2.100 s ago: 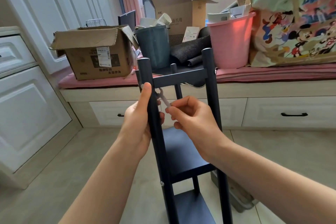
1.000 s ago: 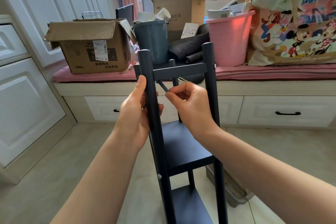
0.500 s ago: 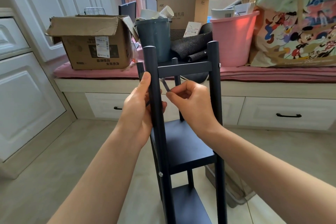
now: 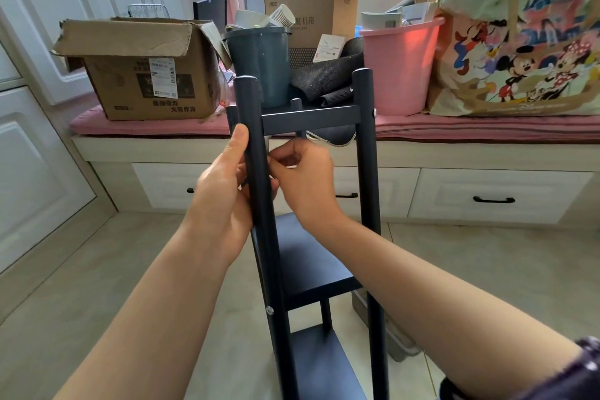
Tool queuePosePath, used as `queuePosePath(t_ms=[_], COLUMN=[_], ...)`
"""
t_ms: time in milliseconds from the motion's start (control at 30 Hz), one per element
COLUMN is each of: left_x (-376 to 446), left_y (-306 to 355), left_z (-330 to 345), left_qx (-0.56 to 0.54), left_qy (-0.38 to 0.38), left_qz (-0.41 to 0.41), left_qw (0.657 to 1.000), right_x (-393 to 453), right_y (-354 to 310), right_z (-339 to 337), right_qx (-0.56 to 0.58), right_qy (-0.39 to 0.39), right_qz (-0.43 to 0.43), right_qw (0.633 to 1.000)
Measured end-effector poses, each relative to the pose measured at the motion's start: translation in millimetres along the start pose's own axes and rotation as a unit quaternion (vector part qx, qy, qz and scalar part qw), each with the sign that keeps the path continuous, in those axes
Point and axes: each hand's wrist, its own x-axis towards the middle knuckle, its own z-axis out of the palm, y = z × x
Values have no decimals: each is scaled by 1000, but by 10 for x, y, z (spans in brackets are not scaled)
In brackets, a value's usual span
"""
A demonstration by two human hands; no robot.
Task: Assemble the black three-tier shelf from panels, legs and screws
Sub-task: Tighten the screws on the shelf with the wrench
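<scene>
Left grip [image 4: 224, 191] round upright (vertical) leg [image 4: 256, 172]

Place: a room in a home.
Evidence: cushioned window seat [image 4: 454, 130] with drawers [image 4: 493, 196], cardboard boxes [image 4: 143, 75], pink bucket [image 4: 399, 68], white cabinet doors [image 4: 35, 153].

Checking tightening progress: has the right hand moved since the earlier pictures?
Yes. The right hand has closed leftward against the near-left black round shelf leg.

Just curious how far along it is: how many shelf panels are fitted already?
3. Top panel sits between the leg tops, middle panel below the hands, bottom panel near the floor.
</scene>
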Motion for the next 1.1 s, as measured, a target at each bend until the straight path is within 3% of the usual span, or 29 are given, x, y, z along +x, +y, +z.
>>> queuePosePath(t_ms=[367, 700, 933, 1100], left_x=[-34, -44, -33, -30], left_y=[13, 0, 19, 14], left_z=[45, 52, 40, 43], left_qx=[4, 4, 7, -6], left_qy=[0, 24, 27, 32], left_qz=[-1, -6, -9, -12], left_qw=[1000, 1000, 1000, 999], right_x=[-76, -109, -137, -140], right_y=[10, -9, -75, -141], right_z=[-183, -165, -414, -504], right_qx=[-25, -52, -74, -160], right_qy=[-33, -70, -69, -52], right_qz=[-75, -29, -60, -124], right_qw=[996, 996, 993, 978])
